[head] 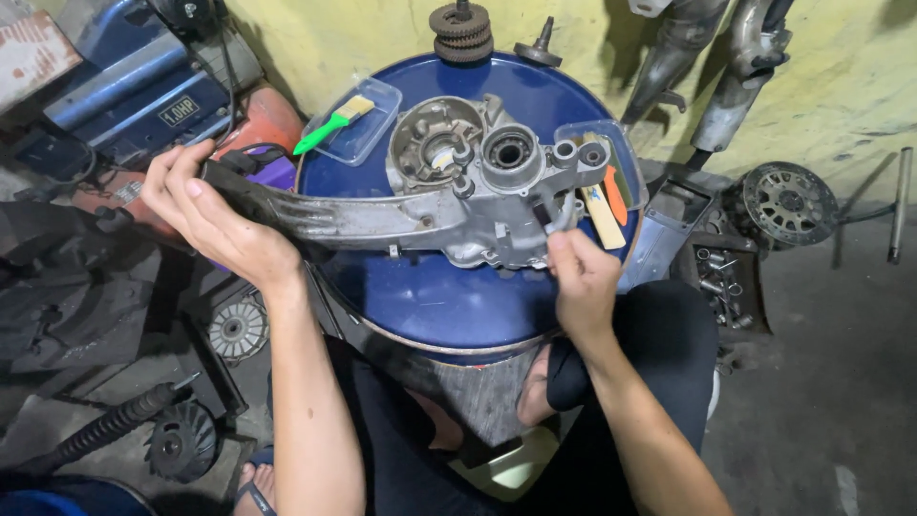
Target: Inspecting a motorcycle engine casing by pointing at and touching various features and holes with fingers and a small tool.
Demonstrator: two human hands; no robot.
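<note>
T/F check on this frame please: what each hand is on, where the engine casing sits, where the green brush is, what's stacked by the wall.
1. The left hand grips the long arm end of the engine casing. True.
2. The casing lies on the floor. False: it rests on the blue drum lid.
3. The right hand works at the casing's near right edge, holding a small dark tool. True.
4. The green-handled brush is in the right hand. False: it lies in a clear plastic tray on the drum.
5. A stack of gears sits at the drum's far edge by the wall. True.
</note>
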